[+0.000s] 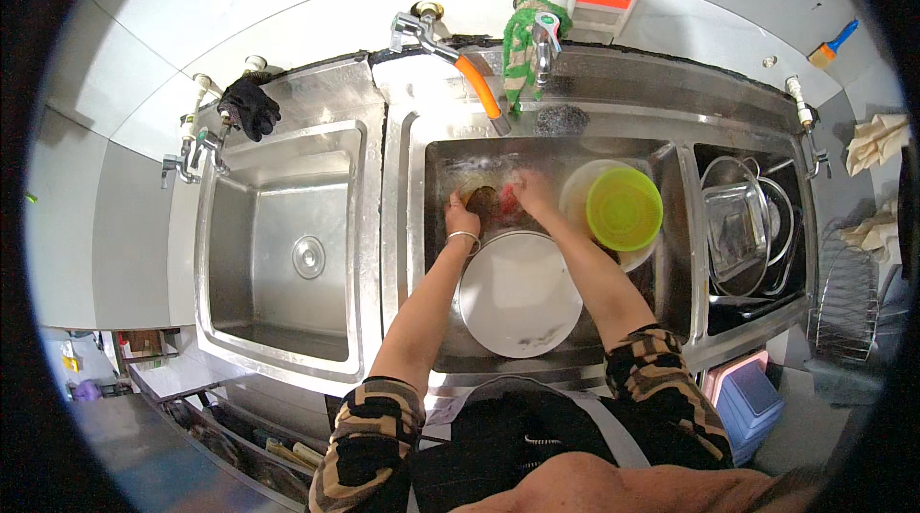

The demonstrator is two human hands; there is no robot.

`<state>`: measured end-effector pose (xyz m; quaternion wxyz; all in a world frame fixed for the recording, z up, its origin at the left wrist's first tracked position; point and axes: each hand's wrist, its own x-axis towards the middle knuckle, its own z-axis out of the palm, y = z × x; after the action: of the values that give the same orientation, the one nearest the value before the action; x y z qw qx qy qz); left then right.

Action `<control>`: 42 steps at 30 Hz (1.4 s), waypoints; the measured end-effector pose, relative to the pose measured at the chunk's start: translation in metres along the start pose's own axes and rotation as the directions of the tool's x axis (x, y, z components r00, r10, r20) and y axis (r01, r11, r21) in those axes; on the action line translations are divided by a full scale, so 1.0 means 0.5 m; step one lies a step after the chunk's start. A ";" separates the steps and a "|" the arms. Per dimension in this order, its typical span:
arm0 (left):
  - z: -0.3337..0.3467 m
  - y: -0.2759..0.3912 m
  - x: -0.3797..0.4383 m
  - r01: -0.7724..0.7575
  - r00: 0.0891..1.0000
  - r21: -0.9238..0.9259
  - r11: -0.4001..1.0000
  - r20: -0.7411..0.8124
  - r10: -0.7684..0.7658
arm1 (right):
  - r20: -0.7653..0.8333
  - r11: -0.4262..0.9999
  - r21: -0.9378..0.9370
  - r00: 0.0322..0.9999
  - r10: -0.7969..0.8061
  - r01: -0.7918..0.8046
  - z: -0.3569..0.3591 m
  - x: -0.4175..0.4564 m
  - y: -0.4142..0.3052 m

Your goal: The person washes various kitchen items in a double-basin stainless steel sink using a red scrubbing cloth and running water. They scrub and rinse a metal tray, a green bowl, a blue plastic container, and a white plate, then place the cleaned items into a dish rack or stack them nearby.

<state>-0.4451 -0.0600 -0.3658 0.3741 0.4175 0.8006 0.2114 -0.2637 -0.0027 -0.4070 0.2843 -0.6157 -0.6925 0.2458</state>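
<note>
In the middle sink basin [445, 340], my left hand [462, 216] grips a small dark round item [483, 201], perhaps a bowl or lid, by its left side. Close to its right, my right hand [530, 190] is closed around a red item [509, 200], too blurred to name. Below both hands lies a large white plate [520, 294] with dark smudges near its lower edge. A lime-green plastic basket [624, 209] rests on a white round dish [576, 182] to the right of my right hand.
An orange-hosed faucet [478, 85] reaches over the basin's back edge, beside a green cloth glove [519, 46] and a dark scouring pad [561, 121]. Glass dishes [734, 229] fill the right basin. Left is another steel basin [287, 312], with a black glove [251, 107] behind it.
</note>
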 end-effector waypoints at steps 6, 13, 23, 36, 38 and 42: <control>0.014 -0.004 -0.018 -0.356 0.906 0.034 0.934 -0.231 0.354 | 0.211 0.918 0.395 0.976 -0.060 -0.029 -0.167 -0.020 -0.101; -0.045 0.151 -0.123 0.366 0.811 -0.888 0.278 0.451 0.372 | 0.240 0.397 0.905 0.953 -0.185 -0.151 -0.363 -0.120 -0.267; 0.036 0.119 -0.265 0.320 0.931 -0.916 0.243 0.352 0.101 | -0.092 0.873 0.477 0.994 -0.066 0.103 -0.280 -0.286 -0.194; 0.023 0.053 -0.383 -0.505 0.743 0.385 0.773 -0.262 0.616 | 0.369 -0.352 0.885 0.920 0.131 -0.305 -0.240 -0.407 -0.280; 0.034 0.044 -0.381 -0.609 0.708 0.206 0.766 -0.294 0.642 | 0.222 -0.250 0.948 0.972 0.075 -0.197 -0.241 -0.397 -0.287; 0.048 0.038 -0.404 -0.647 0.762 -0.329 0.688 -0.312 0.567 | 0.376 -0.093 0.927 0.889 0.264 -0.364 -0.253 -0.366 -0.293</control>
<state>-0.3417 -0.2159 -0.2832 0.2867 0.5478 0.5827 0.5273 -0.2654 -0.2030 -0.2318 0.5409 -0.3675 -0.1599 0.7395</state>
